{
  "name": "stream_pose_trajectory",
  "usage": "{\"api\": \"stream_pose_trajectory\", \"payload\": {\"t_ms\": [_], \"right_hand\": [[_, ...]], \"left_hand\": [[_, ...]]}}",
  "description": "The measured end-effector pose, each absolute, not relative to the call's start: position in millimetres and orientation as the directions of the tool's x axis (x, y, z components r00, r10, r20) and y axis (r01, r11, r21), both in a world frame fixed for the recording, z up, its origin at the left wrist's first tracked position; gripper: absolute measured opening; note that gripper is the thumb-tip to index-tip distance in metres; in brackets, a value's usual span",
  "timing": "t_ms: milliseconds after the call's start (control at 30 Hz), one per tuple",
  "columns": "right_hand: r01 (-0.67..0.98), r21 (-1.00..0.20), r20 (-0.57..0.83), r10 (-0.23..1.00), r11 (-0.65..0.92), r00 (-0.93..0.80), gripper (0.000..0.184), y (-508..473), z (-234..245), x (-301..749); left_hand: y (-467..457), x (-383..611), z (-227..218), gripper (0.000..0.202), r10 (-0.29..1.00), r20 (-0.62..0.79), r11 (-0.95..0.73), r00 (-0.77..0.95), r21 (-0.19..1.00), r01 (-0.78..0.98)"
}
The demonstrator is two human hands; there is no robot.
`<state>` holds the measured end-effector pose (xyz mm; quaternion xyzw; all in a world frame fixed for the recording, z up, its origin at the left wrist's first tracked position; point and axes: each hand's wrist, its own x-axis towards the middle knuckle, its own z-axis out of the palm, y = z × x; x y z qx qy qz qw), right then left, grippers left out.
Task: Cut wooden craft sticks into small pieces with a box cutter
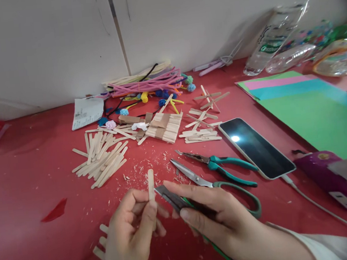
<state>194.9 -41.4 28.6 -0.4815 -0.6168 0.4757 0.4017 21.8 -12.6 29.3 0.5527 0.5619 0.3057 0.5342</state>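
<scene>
Right hand (pixel 219 216) is sitting nearest the lens, on the near side of the scissors (pixel 193 174), partly hiding their handles. Red tabletop (pixel 29 170) is spreading out beneath the scissors and well past them to the left. Left hand (pixel 131 233) is holding its place left of the scissors, toward the near side. Loose sticks (pixel 102 158) are lying heaped left of the scissors, well apart from them. Pliers (pixel 206 159) are lying just beyond the scissors, pointing roughly the same way. What looks like a craft knife (pixel 171 199) is slanting up and leftward, left of the scissors; the right fingers and thumb are clamping it between them. Wooden stick (pixel 151 184), main item in hand, is standing near upright farther left of the scissors, pinched between left thumb and fingers, top end bare. Knife tip is sitting right by the stick's edge; cannot tell if touching. Judgement: good blade work here is calling for light, shallow strokes heading away from the left thumb, which is sitting just below tip level; a lower pinch would be leaving safer room. Shavings (pixel 137 169) are littering the patch left of the scissors; brushing them aside would be helping the view.
</scene>
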Motion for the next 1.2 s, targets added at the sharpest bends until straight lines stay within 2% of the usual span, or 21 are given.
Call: {"api": "stream_pose_trajectory", "payload": {"t_ms": [100, 233, 300, 333, 400, 467, 533, 633, 700, 833, 933, 1000, 1067, 1200], "right_hand": [[0.298, -0.935, 0.14, 0.972, 0.192, -0.187, 0.04, -42, 28, 197], [0.31, -0.948, 0.06, 0.997, 0.072, -0.049, 0.044, -39, 20, 197], [0.321, -0.945, 0.061, 0.998, 0.068, -0.03, 0.045, -36, 17, 196], [0.342, -0.936, 0.075, 0.996, 0.084, -0.041, 0.045, -34, 15, 196], [0.414, -0.902, 0.099, 0.992, 0.124, -0.081, 0.043, -31, 13, 196], [0.49, -0.858, 0.113, 0.987, 0.156, -0.116, 0.043, -28, 13, 198], [0.542, -0.822, 0.135, 0.984, 0.176, -0.115, 0.042, -27, 15, 202], [0.608, -0.772, 0.142, 0.983, 0.186, -0.12, 0.045, -28, 21, 211], [0.656, -0.732, 0.087, 0.98, 0.184, -0.178, 0.047, -31, 26, 217], [0.749, -0.641, -0.111, 0.945, 0.168, -0.307, 0.05, -42, 34, 220], [0.777, -0.601, -0.218, 0.897, 0.187, -0.384, 0.051, -48, 37, 215], [0.783, -0.587, -0.245, 0.876, 0.208, -0.416, 0.051, -50, 37, 211], [0.803, -0.552, -0.255, 0.871, 0.226, -0.421, 0.052, -51, 36, 208], [0.836, -0.465, -0.242, 0.867, 0.291, -0.436, 0.054, -53, 33, 207]], "left_hand": [[-8, 19, 24, 0.021, 0.943, -0.237, 0.168, 0.232, 0.944, 0.284], [-9, 22, 18, 0.025, 0.87, -0.333, 0.234, 0.363, 0.928, 0.289], [-11, 25, 16, 0.026, 0.813, -0.366, 0.215, 0.452, 0.911, 0.351], [-13, 25, 16, 0.027, 0.787, -0.362, 0.155, 0.499, 0.9, 0.408], [-13, 24, 15, 0.03, 0.758, -0.299, -0.081, 0.579, 0.839, 0.539], [-10, 21, 15, 0.029, 0.758, -0.172, -0.381, 0.63, 0.667, 0.641], [-5, 16, 15, 0.025, 0.772, -0.052, -0.538, 0.633, 0.476, 0.696], [-1, 9, 14, 0.015, 0.688, 0.11, -0.703, 0.717, 0.344, 0.622], [-3, 3, 13, 0.025, 0.584, 0.131, -0.792, 0.801, 0.307, 0.528], [-8, -8, 11, 0.06, 0.417, 0.012, -0.87, 0.909, 0.295, 0.396], [-9, -11, 11, 0.083, 0.407, -0.186, -0.841, 0.894, 0.306, 0.447], [-9, -9, 10, 0.093, 0.412, -0.271, -0.818, 0.87, 0.311, 0.484], [-10, -7, 8, 0.095, 0.413, -0.293, -0.81, 0.862, 0.314, 0.495], [-13, -7, 5, 0.085, 0.416, -0.239, -0.825, 0.877, 0.305, 0.475]]}}
